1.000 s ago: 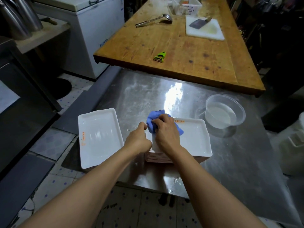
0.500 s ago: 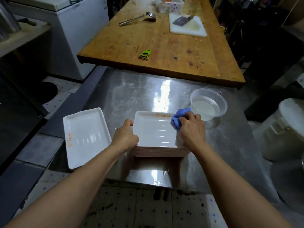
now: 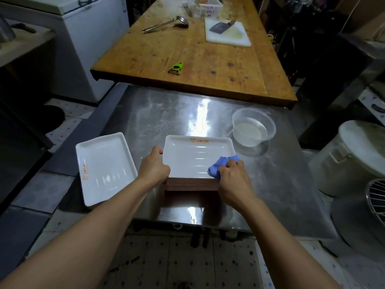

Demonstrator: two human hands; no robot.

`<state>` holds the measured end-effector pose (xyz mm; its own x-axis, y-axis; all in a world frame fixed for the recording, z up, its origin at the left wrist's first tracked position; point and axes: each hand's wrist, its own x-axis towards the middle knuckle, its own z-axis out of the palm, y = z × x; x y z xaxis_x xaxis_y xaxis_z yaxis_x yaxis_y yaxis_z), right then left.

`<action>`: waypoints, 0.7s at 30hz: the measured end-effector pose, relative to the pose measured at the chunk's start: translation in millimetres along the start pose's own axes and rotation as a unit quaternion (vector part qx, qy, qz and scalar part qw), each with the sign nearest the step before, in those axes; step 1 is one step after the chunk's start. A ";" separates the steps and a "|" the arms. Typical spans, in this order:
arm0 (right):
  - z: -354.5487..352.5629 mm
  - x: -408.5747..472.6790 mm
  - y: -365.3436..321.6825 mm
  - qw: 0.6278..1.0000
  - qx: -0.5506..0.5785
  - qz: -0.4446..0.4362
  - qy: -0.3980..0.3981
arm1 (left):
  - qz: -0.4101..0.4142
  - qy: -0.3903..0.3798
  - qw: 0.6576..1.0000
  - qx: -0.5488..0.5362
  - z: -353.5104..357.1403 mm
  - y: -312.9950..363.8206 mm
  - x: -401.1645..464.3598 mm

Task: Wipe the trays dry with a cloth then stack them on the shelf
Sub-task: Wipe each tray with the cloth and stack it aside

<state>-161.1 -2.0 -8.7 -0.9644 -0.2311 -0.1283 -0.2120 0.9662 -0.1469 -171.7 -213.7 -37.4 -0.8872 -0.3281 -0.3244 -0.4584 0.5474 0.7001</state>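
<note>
A stack of white rectangular trays (image 3: 190, 181) stands near the front edge of the steel table (image 3: 166, 113). Its top tray (image 3: 195, 155) has an orange logo on the far rim. My left hand (image 3: 154, 166) grips the top tray's left edge. My right hand (image 3: 232, 177) holds a bunched blue cloth (image 3: 219, 166) and presses it on the tray's near right corner. Another white tray (image 3: 105, 166) lies apart at the table's left edge, partly over the side.
A clear plastic bowl (image 3: 253, 127) with water stands right of the stack. Behind, a wooden table (image 3: 193, 53) carries a green peeler (image 3: 176, 68), ladle (image 3: 166, 25), cutting board with cleaver (image 3: 227, 32) and white basket (image 3: 205, 6). A white bucket (image 3: 352, 155) stands at right.
My right hand slid the blue cloth from the tray's left end to its far right, then down to the near right corner. My left hand stayed on the left edge.
</note>
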 end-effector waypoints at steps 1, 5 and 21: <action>1.2 0.1 -3.3 1.000 0.006 -0.004 -0.004 | 0.001 -0.007 1.000 -0.011 -0.7 -1.2 0.1; 8.4 3.9 -26.7 0.998 0.046 -0.037 -0.006 | -0.008 -0.040 0.997 -0.066 -6.3 -2.0 2.5; 22.9 66.7 -77.8 0.990 0.082 -0.112 0.014 | -0.004 -0.156 0.967 -0.202 -23.2 -8.0 -3.9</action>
<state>-205.3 -95.2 -28.3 -0.9007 -0.4318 -0.0479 -0.3944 0.8589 -0.3266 -163.4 -234.7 -27.0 -0.8850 -0.0485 -0.4630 -0.4637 0.1798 0.8676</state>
